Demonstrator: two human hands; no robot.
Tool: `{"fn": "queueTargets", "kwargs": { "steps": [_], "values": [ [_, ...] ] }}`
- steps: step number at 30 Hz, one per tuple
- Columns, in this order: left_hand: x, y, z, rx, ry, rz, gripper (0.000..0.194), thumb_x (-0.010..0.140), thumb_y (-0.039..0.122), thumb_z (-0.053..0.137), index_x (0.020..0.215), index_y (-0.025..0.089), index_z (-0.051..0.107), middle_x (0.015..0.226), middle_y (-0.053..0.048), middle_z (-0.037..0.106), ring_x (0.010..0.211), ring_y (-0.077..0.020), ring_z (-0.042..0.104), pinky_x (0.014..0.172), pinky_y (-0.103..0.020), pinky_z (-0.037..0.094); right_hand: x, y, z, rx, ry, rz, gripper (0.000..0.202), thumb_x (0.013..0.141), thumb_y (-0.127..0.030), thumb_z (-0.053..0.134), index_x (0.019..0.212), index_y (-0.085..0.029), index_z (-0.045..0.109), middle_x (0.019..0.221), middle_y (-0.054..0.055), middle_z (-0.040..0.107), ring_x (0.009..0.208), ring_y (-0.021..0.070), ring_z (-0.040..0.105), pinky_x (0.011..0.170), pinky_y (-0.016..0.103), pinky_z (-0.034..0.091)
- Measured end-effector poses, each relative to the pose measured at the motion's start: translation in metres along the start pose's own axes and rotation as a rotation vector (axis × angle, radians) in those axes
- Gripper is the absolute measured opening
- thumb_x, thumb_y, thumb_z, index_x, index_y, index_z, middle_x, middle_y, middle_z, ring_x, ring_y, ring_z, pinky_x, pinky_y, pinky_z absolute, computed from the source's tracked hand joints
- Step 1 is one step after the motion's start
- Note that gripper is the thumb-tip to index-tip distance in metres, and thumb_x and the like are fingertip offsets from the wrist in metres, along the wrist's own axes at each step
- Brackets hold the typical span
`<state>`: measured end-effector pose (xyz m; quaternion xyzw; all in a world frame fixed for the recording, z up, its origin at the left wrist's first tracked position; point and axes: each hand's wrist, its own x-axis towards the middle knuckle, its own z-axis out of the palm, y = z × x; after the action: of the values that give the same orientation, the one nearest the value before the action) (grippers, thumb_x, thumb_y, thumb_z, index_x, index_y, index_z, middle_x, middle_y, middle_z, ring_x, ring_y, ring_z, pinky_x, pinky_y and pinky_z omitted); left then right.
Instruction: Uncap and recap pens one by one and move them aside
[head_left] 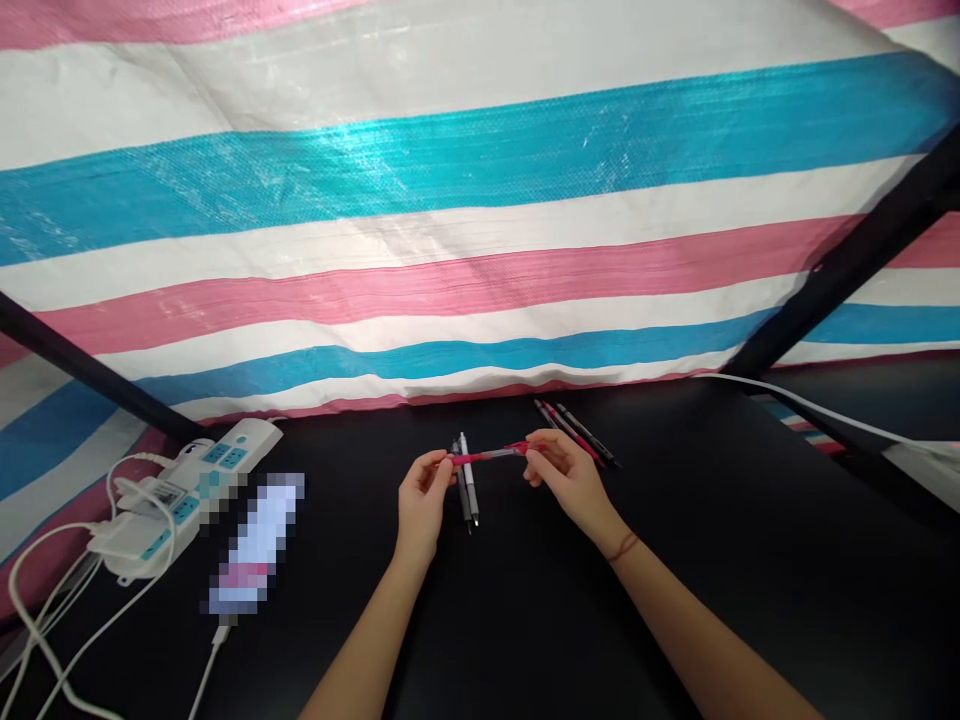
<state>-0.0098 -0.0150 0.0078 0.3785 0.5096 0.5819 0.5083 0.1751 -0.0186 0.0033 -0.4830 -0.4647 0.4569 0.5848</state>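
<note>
A red pen (491, 455) with a clear middle section is held level above the black table between my two hands. My left hand (424, 500) pinches its left end. The fingers of my right hand (564, 478) are closed on its other end, partly covering it. Just right of my left fingertips, a white and grey pen (469, 485) lies on the table. Beside it rests a dark pen (460, 500), partly hidden by the left hand. Several dark and red pens (589, 438) lie together behind my right hand.
A white power strip (251, 440) with plugs and cables lies at the left. A pixelated phone (259, 545) on a charging cable (206, 670) is near it. A striped sheet (480, 230) hangs behind the black table (517, 620). Dark bars (847, 255) slant at both sides.
</note>
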Motion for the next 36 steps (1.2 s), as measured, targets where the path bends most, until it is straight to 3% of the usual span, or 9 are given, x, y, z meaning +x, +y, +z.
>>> {"fn": "queueTargets", "kwargs": {
  "steps": [8,13,15,19,21,25,31,34,36],
  "values": [
    [-0.004,-0.002,0.001,-0.029,-0.024,-0.045,0.034,0.061,0.037,0.075,0.085,0.015,0.065,0.078,-0.003,0.066,0.075,-0.0161,0.064,0.076,-0.03,0.051,-0.001,0.002,0.0,-0.025,-0.03,0.027,0.038,0.07,-0.055,0.066,0.087,-0.021,0.059,0.065,0.001,0.061,0.056,0.0155,0.058,0.05,0.029,0.046],
    [-0.007,-0.003,0.003,-0.026,-0.009,-0.062,0.033,0.06,0.037,0.076,0.082,0.015,0.066,0.076,-0.003,0.066,0.074,-0.0155,0.064,0.078,-0.031,0.051,-0.001,0.001,0.002,-0.065,-0.046,0.031,0.042,0.074,-0.059,0.059,0.062,-0.02,0.053,0.051,-0.001,0.052,0.047,0.0117,0.047,0.045,0.026,0.04],
    [-0.007,-0.003,0.003,-0.02,-0.004,-0.057,0.032,0.06,0.037,0.077,0.081,0.015,0.066,0.075,-0.003,0.066,0.074,-0.0158,0.064,0.078,-0.031,0.051,-0.001,0.003,0.002,-0.039,-0.041,0.046,0.04,0.075,-0.059,0.059,0.067,-0.02,0.054,0.053,-0.001,0.054,0.047,0.0114,0.047,0.045,0.026,0.039],
    [-0.007,-0.003,0.002,-0.028,0.0,-0.051,0.031,0.061,0.037,0.077,0.08,0.016,0.066,0.077,-0.003,0.067,0.075,-0.0165,0.064,0.079,-0.032,0.051,-0.002,0.005,0.001,0.05,-0.098,0.064,0.041,0.073,-0.054,0.063,0.097,-0.021,0.058,0.07,0.002,0.064,0.053,0.0135,0.055,0.049,0.027,0.043],
    [-0.007,-0.002,0.002,-0.029,0.005,-0.05,0.031,0.061,0.037,0.076,0.08,0.016,0.067,0.076,-0.003,0.066,0.075,-0.0162,0.064,0.079,-0.032,0.051,-0.003,0.005,0.001,0.044,-0.136,0.058,0.038,0.074,-0.053,0.063,0.096,-0.021,0.059,0.073,0.003,0.065,0.055,0.014,0.056,0.05,0.028,0.044],
    [-0.004,0.0,0.001,-0.026,0.017,-0.049,0.032,0.06,0.038,0.076,0.081,0.016,0.066,0.077,-0.002,0.066,0.075,-0.0157,0.064,0.079,-0.031,0.052,-0.002,0.006,0.001,-0.019,-0.143,0.076,0.036,0.077,-0.055,0.058,0.071,-0.02,0.058,0.059,0.001,0.059,0.053,0.0138,0.054,0.05,0.028,0.043],
    [0.004,0.001,-0.002,-0.036,0.023,-0.039,0.033,0.06,0.038,0.077,0.082,0.016,0.067,0.082,-0.004,0.067,0.075,-0.0148,0.064,0.078,-0.03,0.053,0.002,0.008,0.0,0.013,-0.17,0.086,0.039,0.072,-0.05,0.066,0.099,-0.023,0.059,0.074,0.001,0.063,0.056,0.0135,0.056,0.051,0.027,0.044],
    [0.007,-0.001,-0.003,-0.03,0.019,-0.044,0.034,0.059,0.039,0.077,0.082,0.015,0.067,0.081,-0.004,0.067,0.074,-0.015,0.064,0.078,-0.031,0.053,0.004,0.009,-0.001,-0.061,-0.169,0.089,0.032,0.078,-0.051,0.059,0.078,-0.02,0.061,0.063,0.001,0.06,0.054,0.0134,0.054,0.051,0.027,0.042],
    [0.008,-0.002,-0.002,-0.02,0.01,-0.05,0.034,0.06,0.039,0.077,0.082,0.015,0.067,0.08,-0.004,0.066,0.074,-0.0153,0.063,0.077,-0.032,0.053,0.004,0.01,-0.002,-0.08,-0.154,0.102,0.032,0.078,-0.051,0.058,0.075,-0.02,0.061,0.06,0.0,0.058,0.053,0.0132,0.053,0.05,0.027,0.042]
  ]
}}
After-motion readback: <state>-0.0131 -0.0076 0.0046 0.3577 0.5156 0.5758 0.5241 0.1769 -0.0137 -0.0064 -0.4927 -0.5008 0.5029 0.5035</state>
